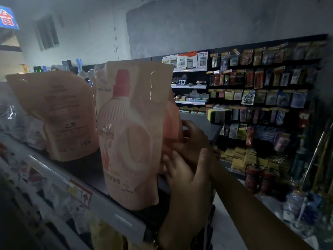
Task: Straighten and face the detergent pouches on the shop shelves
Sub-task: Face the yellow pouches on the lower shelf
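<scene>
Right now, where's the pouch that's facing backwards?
In the head view, the backward pouch stands left on the shelf, just left of the front-facing pouch.

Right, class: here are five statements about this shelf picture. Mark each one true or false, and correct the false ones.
1. The front pouch shows a printed bottle with a red cap. True.
2. The left pouch shows the same bottle picture. False: it shows only small print, so its back faces out.
3. The left hand and the right hand are both on a rear pouch by the front pouch's right edge. True.
4. The sponge is held in a hand. False: it sits at the far end of the shelf, beyond the hands.
5. The front pouch lies flat. False: it stands upright.
</scene>
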